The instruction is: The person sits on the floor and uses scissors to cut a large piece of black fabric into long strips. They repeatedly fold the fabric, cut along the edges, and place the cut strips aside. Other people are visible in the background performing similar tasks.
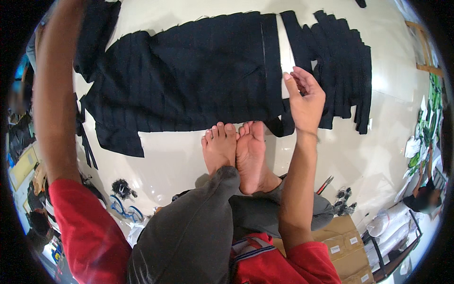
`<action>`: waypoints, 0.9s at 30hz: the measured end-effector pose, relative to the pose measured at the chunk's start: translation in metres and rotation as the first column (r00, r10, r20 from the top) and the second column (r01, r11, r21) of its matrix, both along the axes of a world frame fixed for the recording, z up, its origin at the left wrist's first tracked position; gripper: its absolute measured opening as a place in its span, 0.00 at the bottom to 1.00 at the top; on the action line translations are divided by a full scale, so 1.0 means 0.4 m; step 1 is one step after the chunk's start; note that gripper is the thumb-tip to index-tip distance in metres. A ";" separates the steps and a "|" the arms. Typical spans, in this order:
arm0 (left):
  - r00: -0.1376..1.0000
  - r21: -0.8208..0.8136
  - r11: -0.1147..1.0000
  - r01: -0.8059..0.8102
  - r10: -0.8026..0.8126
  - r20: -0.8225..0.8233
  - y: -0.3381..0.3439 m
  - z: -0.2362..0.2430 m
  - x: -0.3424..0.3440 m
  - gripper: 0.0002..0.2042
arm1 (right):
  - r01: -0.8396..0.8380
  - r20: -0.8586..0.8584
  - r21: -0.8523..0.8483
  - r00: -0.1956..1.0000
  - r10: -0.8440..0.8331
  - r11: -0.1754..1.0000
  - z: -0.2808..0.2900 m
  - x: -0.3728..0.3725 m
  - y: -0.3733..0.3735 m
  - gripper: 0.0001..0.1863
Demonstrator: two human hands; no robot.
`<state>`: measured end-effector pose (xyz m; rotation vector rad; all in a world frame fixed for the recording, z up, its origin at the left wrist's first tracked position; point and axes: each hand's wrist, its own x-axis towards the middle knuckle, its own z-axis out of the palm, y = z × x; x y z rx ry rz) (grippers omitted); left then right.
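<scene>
As the black cloth panel point(203, 71) lay on the pale floor point(165, 146) beyond the feet point(220, 146), I saw the right hand point(307, 99) released, loosely curled near its right edge, could not tell the left hand's grip, and judged its edges best smoothed flat before any pull.

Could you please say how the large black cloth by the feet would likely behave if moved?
The black cloth would probably sag and fold, since it lies flat with soft creases. It might shed threads, as loose ends show along its upper edge. It may slide if pushed, as the floor looks glossy.
</scene>
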<state>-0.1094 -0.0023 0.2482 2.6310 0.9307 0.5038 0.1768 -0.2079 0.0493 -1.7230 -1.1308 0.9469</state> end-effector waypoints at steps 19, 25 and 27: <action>0.846 -0.648 0.545 0.532 -0.362 0.390 -0.355 0.069 0.600 0.08 | 0.029 -0.471 0.389 0.865 0.172 0.921 0.461 0.248 -0.195 0.23; 0.913 -0.776 0.505 0.379 -0.338 0.227 -0.440 0.184 0.726 0.15 | 0.076 -0.423 0.314 0.904 0.068 0.946 0.476 0.420 -0.297 0.07; 0.911 -0.705 0.595 0.388 -0.364 0.193 -0.446 0.218 0.735 0.18 | 0.094 -0.461 0.268 0.887 0.042 0.959 0.453 0.508 -0.348 0.07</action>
